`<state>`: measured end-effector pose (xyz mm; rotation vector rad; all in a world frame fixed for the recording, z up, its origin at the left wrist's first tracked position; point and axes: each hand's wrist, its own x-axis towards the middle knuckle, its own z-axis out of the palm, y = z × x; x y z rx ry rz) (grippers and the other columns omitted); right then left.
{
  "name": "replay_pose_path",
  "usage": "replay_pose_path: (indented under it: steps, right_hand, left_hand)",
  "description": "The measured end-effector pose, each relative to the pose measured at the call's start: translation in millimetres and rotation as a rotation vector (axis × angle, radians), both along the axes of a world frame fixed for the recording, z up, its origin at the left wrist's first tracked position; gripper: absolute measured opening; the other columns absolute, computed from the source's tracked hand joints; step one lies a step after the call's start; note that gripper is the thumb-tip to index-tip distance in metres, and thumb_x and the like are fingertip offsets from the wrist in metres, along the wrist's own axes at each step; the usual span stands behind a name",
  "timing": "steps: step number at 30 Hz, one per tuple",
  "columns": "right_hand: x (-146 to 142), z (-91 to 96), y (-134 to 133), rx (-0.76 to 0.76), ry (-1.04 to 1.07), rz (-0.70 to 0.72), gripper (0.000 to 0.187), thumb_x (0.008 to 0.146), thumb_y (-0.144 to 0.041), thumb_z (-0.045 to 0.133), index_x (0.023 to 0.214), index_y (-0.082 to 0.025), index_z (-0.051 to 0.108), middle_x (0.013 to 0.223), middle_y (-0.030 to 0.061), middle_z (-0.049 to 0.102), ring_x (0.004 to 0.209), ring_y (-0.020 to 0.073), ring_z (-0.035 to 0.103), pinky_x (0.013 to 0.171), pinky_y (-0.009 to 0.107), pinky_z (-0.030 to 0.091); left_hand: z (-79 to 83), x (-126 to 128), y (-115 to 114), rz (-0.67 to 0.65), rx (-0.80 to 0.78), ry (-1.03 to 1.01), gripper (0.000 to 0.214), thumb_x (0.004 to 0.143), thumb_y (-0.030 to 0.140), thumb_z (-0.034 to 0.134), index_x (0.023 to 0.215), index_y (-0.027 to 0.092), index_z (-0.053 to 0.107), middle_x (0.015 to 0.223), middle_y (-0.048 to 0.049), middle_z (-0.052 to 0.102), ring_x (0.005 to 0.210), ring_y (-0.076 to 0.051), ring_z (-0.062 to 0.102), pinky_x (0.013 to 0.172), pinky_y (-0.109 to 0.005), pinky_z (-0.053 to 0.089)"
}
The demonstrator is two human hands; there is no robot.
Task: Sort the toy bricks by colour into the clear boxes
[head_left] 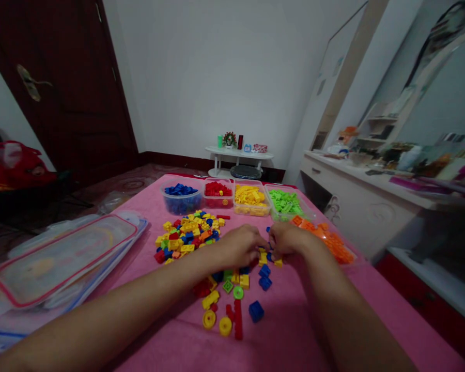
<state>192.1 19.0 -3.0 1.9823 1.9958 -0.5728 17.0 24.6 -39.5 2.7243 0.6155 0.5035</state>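
My left hand [240, 245] and my right hand [289, 241] meet over the pink table [294, 341], fingers curled together around small toy bricks, blue and yellow ones showing between the fingertips [268, 254]. A mixed pile of bricks [188, 235] lies to the left of my left hand. Loose pieces lie below my hands: blue cubes [256, 311], a red bar [237, 319], yellow round pieces [217, 323] and a green round piece [238, 292].
Across the far table stand tubs sorted by colour: blue [180, 197], red [217, 194], yellow [251, 200], green [285, 203] and orange [331, 243]. Clear lids with a red rim [62, 258] lie stacked at left. A white dresser [364, 201] stands to the right, a dark door [73, 93] behind.
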Motion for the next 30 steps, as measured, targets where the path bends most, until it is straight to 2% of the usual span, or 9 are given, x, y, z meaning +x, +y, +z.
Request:
replay_pose_path:
  steps: [2,6,10,13,17,21,24,27,30]
  right_hand:
    - [3,-0.9,2,0.042,-0.011,0.039,0.025,0.052,-0.01,0.07,0.077,-0.016,0.066,0.071,0.002,0.067,0.061,0.0145,0.062,0.05,0.02,0.039]
    - [11,-1.5,4,0.122,-0.023,0.06,0.029,0.049,-0.011,0.07,0.077,-0.017,0.067,0.072,0.0019,0.067,0.065,0.0159,0.061,0.049,0.021,0.037]
    - [16,-3.8,7,0.247,0.026,0.092,0.024,0.051,-0.011,0.066,0.074,-0.019,0.067,0.073,0.001,0.066,0.065,0.0144,0.058,0.05,0.022,0.035]
    - [17,0.2,10,0.365,0.067,0.088,0.018,0.055,-0.016,0.067,0.073,-0.019,0.067,0.072,0.0014,0.065,0.063,0.0128,0.056,0.051,0.021,0.033]
    - [11,16.1,9,0.621,0.148,0.053,0.015,0.062,-0.025,0.066,0.075,-0.018,0.068,0.071,0.0022,0.064,0.062,0.0129,0.054,0.053,0.023,0.033]
    - [-5,29.5,5,0.845,0.367,0.031,0.022,0.068,-0.031,0.064,0.084,-0.017,0.068,0.073,0.0038,0.066,0.061,0.0136,0.055,0.055,0.024,0.038]
    - [-14,31.9,2,0.86,0.544,0.03,0.024,0.068,-0.032,0.064,0.086,-0.016,0.067,0.07,0.0032,0.066,0.058,0.0138,0.056,0.053,0.024,0.04]
    - [-20,31.4,-2,0.827,0.631,0.051,0.026,0.067,-0.032,0.065,0.087,-0.016,0.067,0.07,0.0032,0.066,0.056,0.0133,0.056,0.052,0.024,0.041]
    - [-28,30.3,-5,0.775,0.648,0.075,0.026,0.065,-0.03,0.067,0.087,-0.015,0.068,0.07,0.0036,0.066,0.055,0.0125,0.055,0.05,0.024,0.041]
  left_hand:
    - [2.2,9,-7,-0.018,0.094,0.092,0.043,0.074,0.014,0.052,0.113,0.028,0.063,0.103,-0.006,0.062,0.091,-0.02,0.059,0.072,-0.026,0.046]
    - [0.1,23,-12,0.066,0.159,0.239,0.044,0.067,0.016,0.057,0.109,0.028,0.064,0.103,-0.0076,0.058,0.082,-0.021,0.059,0.059,-0.027,0.044]
    - [-6.0,26,-12,0.12,0.172,0.244,0.038,0.065,0.014,0.058,0.102,0.021,0.066,0.095,-0.0098,0.059,0.079,-0.022,0.058,0.059,-0.027,0.044]
    - [-10.6,21,-9,0.116,0.079,0.138,0.034,0.066,0.016,0.06,0.098,0.021,0.067,0.091,-0.0081,0.061,0.079,-0.021,0.058,0.061,-0.027,0.045]
    - [-13.9,12,1,0.241,-0.229,-0.271,0.025,0.066,0.024,0.068,0.091,0.019,0.068,0.087,-0.0056,0.063,0.079,-0.018,0.059,0.068,-0.027,0.046]
    - [-9.0,5,8,0.346,-0.834,-0.657,0.029,0.07,0.02,0.066,0.098,0.014,0.062,0.078,-0.0038,0.063,0.064,-0.012,0.059,0.058,-0.022,0.047]
    - [-3.4,2,8,0.34,-1.173,-0.799,0.023,0.074,0.016,0.061,0.096,0.013,0.059,0.081,-0.0043,0.063,0.06,-0.009,0.06,0.053,-0.018,0.047]
    - [-0.7,-1,7,0.35,-1.309,-0.817,0.016,0.074,0.013,0.059,0.09,0.012,0.059,0.081,-0.005,0.063,0.058,-0.008,0.061,0.049,-0.016,0.047]
    - [-0.3,-3,9,0.259,-1.568,-0.875,0.018,0.081,0.025,0.052,0.091,0.011,0.058,0.081,-0.0075,0.063,0.061,-0.013,0.064,0.049,-0.02,0.05]
